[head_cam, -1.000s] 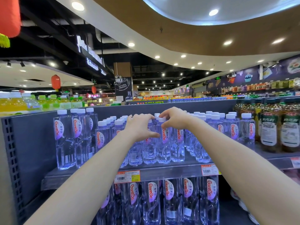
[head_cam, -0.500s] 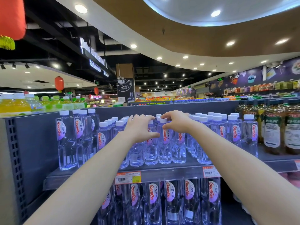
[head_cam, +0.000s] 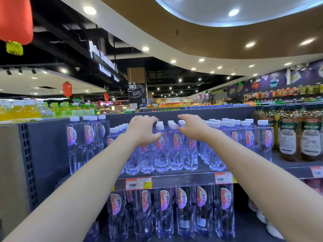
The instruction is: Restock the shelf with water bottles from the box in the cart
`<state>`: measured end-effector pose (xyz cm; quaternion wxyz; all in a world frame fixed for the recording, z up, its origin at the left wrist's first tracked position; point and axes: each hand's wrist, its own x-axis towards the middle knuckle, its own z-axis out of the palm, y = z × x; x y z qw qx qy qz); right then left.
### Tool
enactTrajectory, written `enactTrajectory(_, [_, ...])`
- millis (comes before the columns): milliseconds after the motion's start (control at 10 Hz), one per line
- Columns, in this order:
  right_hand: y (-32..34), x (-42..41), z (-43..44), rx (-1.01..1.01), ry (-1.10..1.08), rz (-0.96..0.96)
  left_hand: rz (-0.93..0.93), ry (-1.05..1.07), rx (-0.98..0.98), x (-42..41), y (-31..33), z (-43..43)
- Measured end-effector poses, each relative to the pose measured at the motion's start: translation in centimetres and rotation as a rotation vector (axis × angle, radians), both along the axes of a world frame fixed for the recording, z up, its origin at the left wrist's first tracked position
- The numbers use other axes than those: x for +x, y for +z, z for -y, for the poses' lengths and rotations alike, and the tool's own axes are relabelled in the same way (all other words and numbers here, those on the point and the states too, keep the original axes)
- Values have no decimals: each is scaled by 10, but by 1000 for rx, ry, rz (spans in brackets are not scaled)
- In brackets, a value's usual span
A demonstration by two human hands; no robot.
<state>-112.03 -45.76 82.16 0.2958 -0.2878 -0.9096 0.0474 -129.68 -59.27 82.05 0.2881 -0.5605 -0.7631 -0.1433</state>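
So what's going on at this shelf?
A person reaches into a supermarket display. The left hand and right hand hover over the caps of the small water bottles in the middle of the upper shelf, fingers loosely curved, holding nothing. Larger bottles stand on the level below. No cart or box is in view.

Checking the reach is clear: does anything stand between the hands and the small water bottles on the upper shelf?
Nothing visible does. The left hand and right hand are open right by the tops of the middle small water bottles on the upper shelf, nothing between.
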Motion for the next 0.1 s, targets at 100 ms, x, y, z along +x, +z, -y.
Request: enactTrajectory(100, [3,9,8,40,-43,36,-53,57,10,9,0,7])
